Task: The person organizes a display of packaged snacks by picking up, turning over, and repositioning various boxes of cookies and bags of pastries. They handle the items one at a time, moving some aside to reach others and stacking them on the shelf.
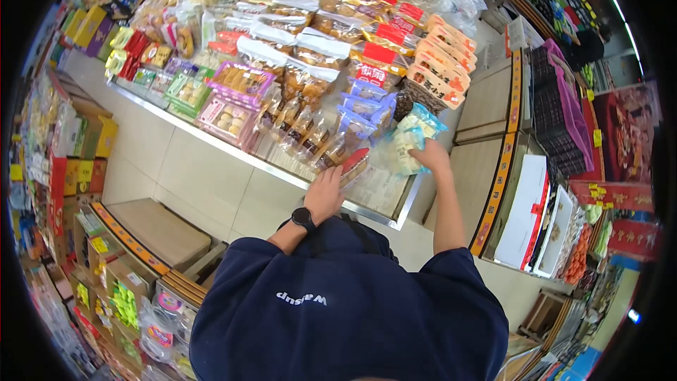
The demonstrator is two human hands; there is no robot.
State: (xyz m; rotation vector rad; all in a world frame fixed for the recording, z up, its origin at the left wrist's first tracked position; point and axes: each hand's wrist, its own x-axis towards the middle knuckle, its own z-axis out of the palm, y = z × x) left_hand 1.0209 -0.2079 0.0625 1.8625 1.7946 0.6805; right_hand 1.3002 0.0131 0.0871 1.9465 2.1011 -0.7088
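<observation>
On a metal-edged display table (377,194) lie rows of packaged foods. My left hand (325,194), with a dark watch on the wrist, rests at the table's front edge against a red package (355,164); its fingers are close together. Near the right corner my right hand (431,156) has its fingers on a pale blue-and-yellow clear bag (412,140). Purple packs (360,109) lie just left of that bag, and orange-and-white bags (437,70) are behind it. Long brown pastries in clear wrap (307,134) stand left of the red package.
Pink and green trays (229,114) line the table's front left. A wooden platform (483,113) adjoins on the right, with a white box (522,212) on the shelf beyond. Lower left stands a low wooden stand (151,229). Tiled floor (204,173) shows before the table.
</observation>
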